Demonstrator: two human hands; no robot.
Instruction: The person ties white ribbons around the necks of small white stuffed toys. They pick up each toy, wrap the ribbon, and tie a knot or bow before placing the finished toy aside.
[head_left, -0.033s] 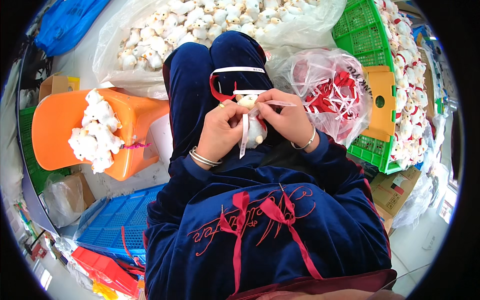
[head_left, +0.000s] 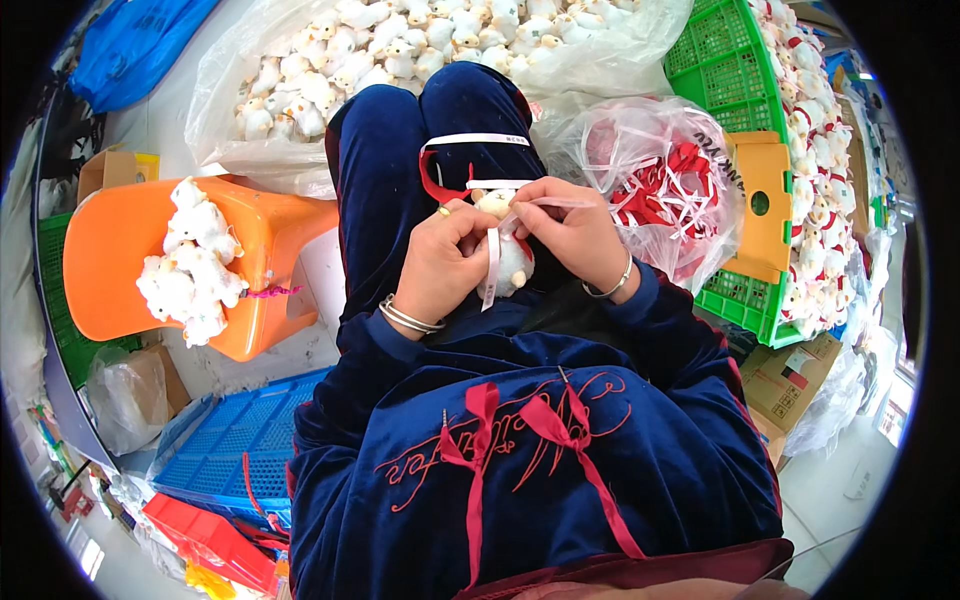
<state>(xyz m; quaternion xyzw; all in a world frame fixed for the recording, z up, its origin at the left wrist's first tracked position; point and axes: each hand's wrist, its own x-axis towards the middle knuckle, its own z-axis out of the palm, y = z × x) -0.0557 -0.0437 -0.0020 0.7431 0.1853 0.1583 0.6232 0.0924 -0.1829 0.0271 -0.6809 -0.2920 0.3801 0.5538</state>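
The left hand (head_left: 440, 262) and the right hand (head_left: 577, 232) are close together over the person's lap; between them sits a small white plush toy (head_left: 511, 258), and both hands are closed around it. The right hand's fingers pinch a thin white ribbon (head_left: 491, 270) that hangs down in front of the toy; a red ribbon (head_left: 432, 187) lies on the blue knee just above. To the left an orange stool (head_left: 110, 255) holds a pile of white toys (head_left: 192, 265); to the right a clear bag of ribbons (head_left: 672, 190) rests beside a green crate (head_left: 735, 80).
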